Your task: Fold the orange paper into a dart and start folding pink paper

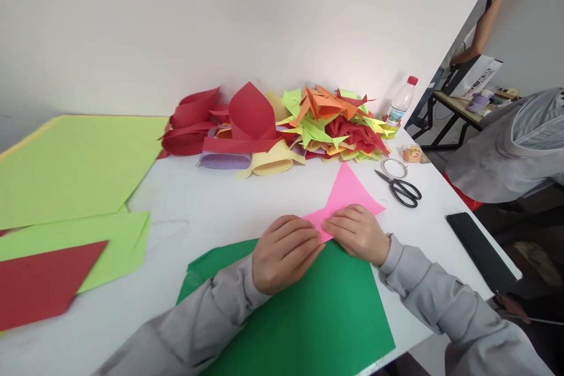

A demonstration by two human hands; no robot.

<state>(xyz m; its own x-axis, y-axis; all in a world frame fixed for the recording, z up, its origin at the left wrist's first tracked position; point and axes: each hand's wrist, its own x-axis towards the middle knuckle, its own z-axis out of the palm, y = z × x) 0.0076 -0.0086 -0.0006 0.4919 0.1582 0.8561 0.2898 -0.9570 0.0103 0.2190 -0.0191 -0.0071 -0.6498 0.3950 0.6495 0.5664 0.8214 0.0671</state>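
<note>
A folded piece of pink paper (pixel 352 189) lies on the white table, its lower part over the top edge of a green sheet (pixel 317 305). My left hand (pixel 286 254) is closed on the paper's lower left part, thumb hidden. Close beside it, my right hand (pixel 356 232) presses the paper with its fingers bent over the near edge. One pointed corner of the pink paper sticks up and away, another to the right. Black-handled scissors (pixel 403 191) and a roll of tape (pixel 394 168) lie to the right of it.
Yellow-green sheets (pixel 83 164) and a red sheet (pixel 48 282) lie at left. Rolled red paper shapes (pixel 251 111) and a pile of folded paper pieces (pixel 330 123) line the wall. A bottle (pixel 400 103), a wrapped snack (pixel 413 154) and a black flat object (pixel 480 249) are at right.
</note>
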